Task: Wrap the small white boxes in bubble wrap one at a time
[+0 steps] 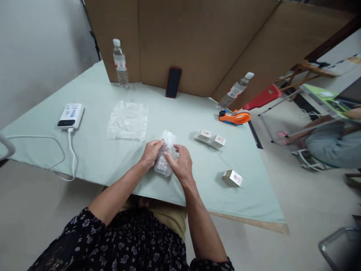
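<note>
A bundle of bubble wrap [165, 152] lies on the pale green table [113, 150], wrapped round something I cannot make out. My left hand [150, 153] grips its left side with curled fingers. My right hand [182, 163] pinches its right side. A flat stack of bubble wrap sheets [128, 120] lies further back on the left. Two small white boxes [211, 138] sit side by side to the right of my hands. A third small box [231, 178] lies nearer the front right.
A white power bank [70, 116] with a cable lies at the left. Two water bottles [120, 64] [235, 91], a dark phone [173, 82] against cardboard and an orange tape dispenser [235, 117] stand at the back. Another person sits at the far right [332, 145].
</note>
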Demonstrator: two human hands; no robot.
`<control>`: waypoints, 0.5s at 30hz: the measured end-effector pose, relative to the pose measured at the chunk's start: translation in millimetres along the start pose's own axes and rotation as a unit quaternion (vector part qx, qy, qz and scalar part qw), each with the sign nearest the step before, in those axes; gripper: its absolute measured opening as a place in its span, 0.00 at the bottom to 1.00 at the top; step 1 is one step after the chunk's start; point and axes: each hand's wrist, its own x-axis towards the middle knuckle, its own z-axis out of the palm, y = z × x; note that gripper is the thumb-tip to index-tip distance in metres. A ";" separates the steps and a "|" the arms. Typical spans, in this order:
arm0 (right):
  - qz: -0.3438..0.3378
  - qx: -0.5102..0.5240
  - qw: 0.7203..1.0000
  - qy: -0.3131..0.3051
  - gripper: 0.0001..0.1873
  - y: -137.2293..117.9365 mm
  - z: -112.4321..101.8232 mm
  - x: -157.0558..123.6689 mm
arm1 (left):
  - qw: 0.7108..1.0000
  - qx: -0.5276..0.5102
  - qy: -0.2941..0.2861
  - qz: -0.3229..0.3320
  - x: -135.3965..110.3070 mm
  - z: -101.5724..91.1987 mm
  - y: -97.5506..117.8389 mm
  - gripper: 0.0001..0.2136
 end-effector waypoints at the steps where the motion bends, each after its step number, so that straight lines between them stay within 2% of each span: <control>1: 0.007 -0.001 1.000 0.017 0.17 3.2 2.5 -0.5 | 1.000 -0.002 0.009 -0.003 1.5 0.0 -0.3 0.18; 5: 0.088 0.136 0.986 0.028 0.14 23.9 1.0 6.1 | 0.997 0.053 0.045 -0.013 7.3 -8.1 2.6 0.17; 7: 0.108 0.201 0.973 0.019 0.15 30.4 -0.4 7.6 | 0.993 0.103 0.058 0.015 5.0 -12.9 8.4 0.17; 9: 0.106 0.229 0.967 0.013 0.15 31.7 1.0 7.1 | 0.978 0.192 0.058 0.058 -1.7 -15.7 16.7 0.23; 12: 0.091 0.236 0.967 0.006 0.15 30.3 5.3 9.0 | 0.921 0.378 0.023 0.094 -11.0 -18.1 29.1 0.41; 13: 0.089 0.236 0.968 0.004 0.15 31.0 6.1 11.5 | 0.900 0.427 0.016 0.089 -11.6 -20.0 32.2 0.43; 15: 0.090 0.227 0.970 0.004 0.15 35.4 5.3 19.6 | 0.866 0.495 0.023 0.068 -7.9 -26.9 35.8 0.36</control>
